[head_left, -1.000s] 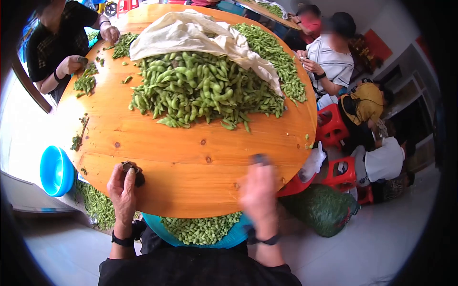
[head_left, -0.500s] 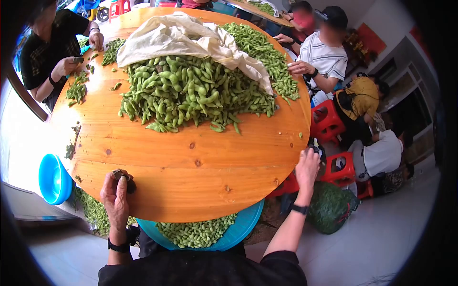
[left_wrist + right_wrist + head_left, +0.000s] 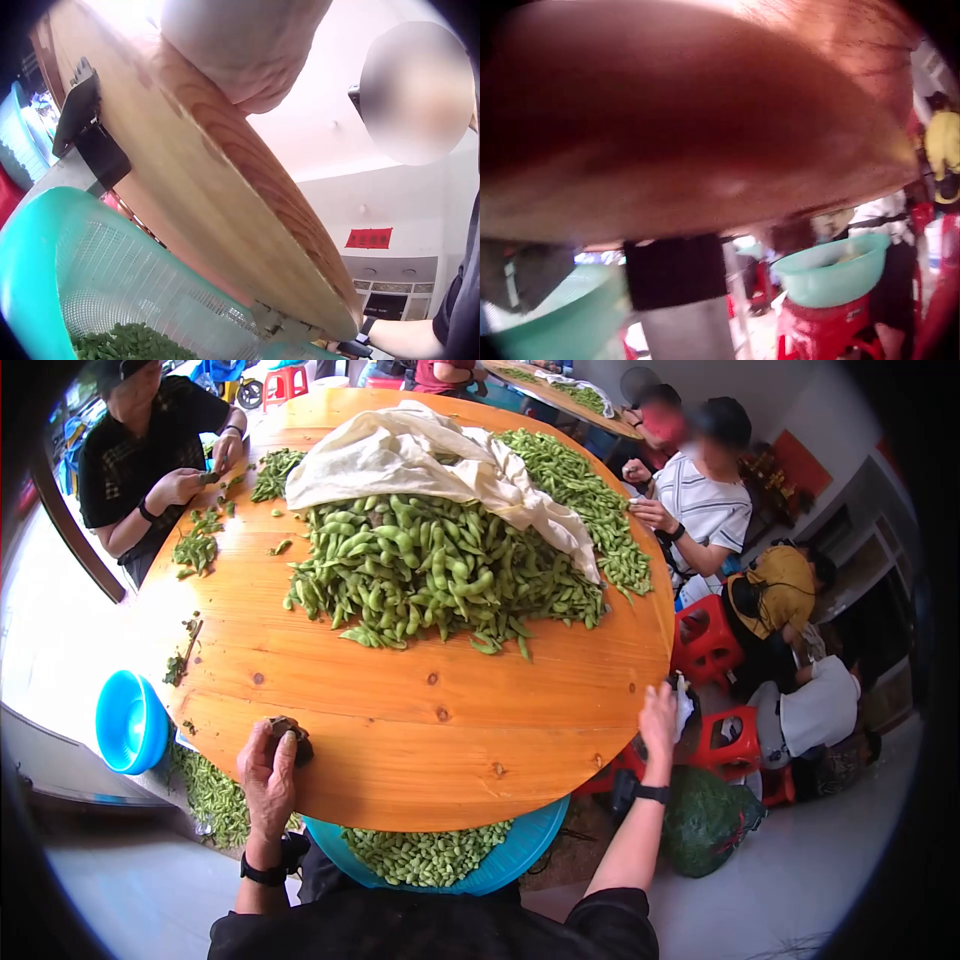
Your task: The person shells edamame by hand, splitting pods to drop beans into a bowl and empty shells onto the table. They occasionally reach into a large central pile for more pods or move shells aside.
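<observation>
The wooden counter (image 3: 370, 700) bears heaped green pods (image 3: 430, 565), probably light, firm yet bruisable, best pinched mid-length. The left grip (image 3: 268, 785) pinches a small dark object (image 3: 303, 750); whether the right grip (image 3: 657, 722) is closed, I cannot tell.

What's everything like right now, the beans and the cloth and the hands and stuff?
Pods: heaped, partly covered
Cloth: crumpled, draped
Shelled beans: loose, in the basket
Basket: upright
Green bag: bulging
Left hand: gripping something dark
Right hand: at the table's edge, can't tell if holding anything
</observation>
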### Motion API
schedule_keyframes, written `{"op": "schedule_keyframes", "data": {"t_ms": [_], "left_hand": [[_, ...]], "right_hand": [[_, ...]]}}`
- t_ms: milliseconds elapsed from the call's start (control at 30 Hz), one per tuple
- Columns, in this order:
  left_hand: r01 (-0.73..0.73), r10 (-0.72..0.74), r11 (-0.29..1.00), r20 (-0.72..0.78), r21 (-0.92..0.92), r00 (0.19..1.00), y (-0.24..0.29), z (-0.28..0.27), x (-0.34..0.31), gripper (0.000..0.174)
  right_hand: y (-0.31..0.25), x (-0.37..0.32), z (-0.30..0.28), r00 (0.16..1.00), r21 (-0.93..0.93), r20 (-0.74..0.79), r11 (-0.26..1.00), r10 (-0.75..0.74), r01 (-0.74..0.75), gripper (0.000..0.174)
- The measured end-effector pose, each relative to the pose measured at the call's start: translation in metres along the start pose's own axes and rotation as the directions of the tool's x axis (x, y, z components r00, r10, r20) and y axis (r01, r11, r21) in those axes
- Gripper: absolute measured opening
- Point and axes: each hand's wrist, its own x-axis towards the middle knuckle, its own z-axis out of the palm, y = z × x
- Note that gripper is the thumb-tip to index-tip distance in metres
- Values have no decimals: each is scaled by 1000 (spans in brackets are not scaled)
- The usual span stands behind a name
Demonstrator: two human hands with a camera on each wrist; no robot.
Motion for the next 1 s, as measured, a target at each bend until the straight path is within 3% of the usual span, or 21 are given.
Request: {"op": "schedule_keyframes", "data": {"t_ms": [67, 133, 200, 267, 333, 400, 467, 500, 533, 600, 633, 667, 733, 767, 800, 867, 933, 967, 1000], "left_hand": [[9, -9, 1000, 10, 24, 1000, 4, 1, 0, 12], [-3, 3, 1000, 20, 6, 1000, 12, 5, -1, 13], [9, -13, 999, 125, 31, 992, 27, 18, -7, 11], [-38, 42, 999, 270, -21, 962, 35, 34, -17, 10], [13, 36, 994, 443, -107, 896, 45, 55, -25, 14], [19, 24, 997, 572, -68, 820, 51, 73, -30, 19], [-51, 136, 987, 611, -154, 780, 49, 89, -33, 25], [16, 112, 980, 618, -199, 778, 48, 93, -37, 26], [8, 118, 980, 616, -198, 779, 49, 93, -36, 26], [135, 61, 954, 613, -268, 788, 51, 94, -32, 27], [118, 58, 965, 630, -233, 774, 58, 93, -32, 37], [112, 63, 966, 631, -234, 773, 59, 89, -30, 37], [40, -70, 998, 746, 58, 663, 58, 76, -25, 45], [-23, -75, 993, 773, 115, 630, 57, 69, -15, 52], [-63, -84, 984, 737, 169, 671, 62, 63, -6, 46], [-259, 52, 945, 694, 198, 718, 76, 51, 23, 40], [-444, 168, 856, 670, 265, 723, 91, 49, 59, 37], [-570, 255, 755, 656, 324, 710, 95, 52, 77, 39], [-675, 340, 631, 646, 382, 684, 95, 57, 97, 40]], "right_hand": [[46, -12, -6, 975, -9, 211, 997, 73, -73, 46], [5, -67, -17, 990, -72, -141, 997, 6, -17, 43], [-56, -115, -38, 949, -46, -213, 973, -231, 226, 38], [-123, -151, -63, 938, 138, -129, 931, -323, 339, 36], [-155, -180, -65, 789, 250, -118, 751, -603, 611, 41], [-194, -198, -70, 711, 686, -11, 512, -703, 517, 47], [-217, -213, -64, 676, 774, -86, 378, -732, 508, 52], [-220, -222, -60, 703, 872, 63, 381, -708, 306, 54], [-221, -222, -62, 702, 873, 56, 375, -710, 310, 54], [-228, -220, -71, 683, 911, 393, 361, -616, -198, 57], [-221, -218, -58, 708, 919, 319, 387, -630, -69, 53], [-218, -213, -60, 709, 921, 313, 384, -631, -64, 53], [-209, -195, -67, 625, 871, 469, 446, -624, -209, 47], [-204, -188, -74, 671, 877, 473, 376, -571, -299, 39], [-199, -175, -78, 720, 891, 441, 357, -535, -280, 31], [-194, -141, -93, 782, 907, 352, 392, -514, -151, 19], [-193, -108, -91, 857, 914, 337, 356, -391, -197, 17], [-187, -90, -80, 862, 937, 319, 271, -394, -222, 17], [-187, -75, -73, 863, 939, 311, 269, -398, -214, 17]]}}
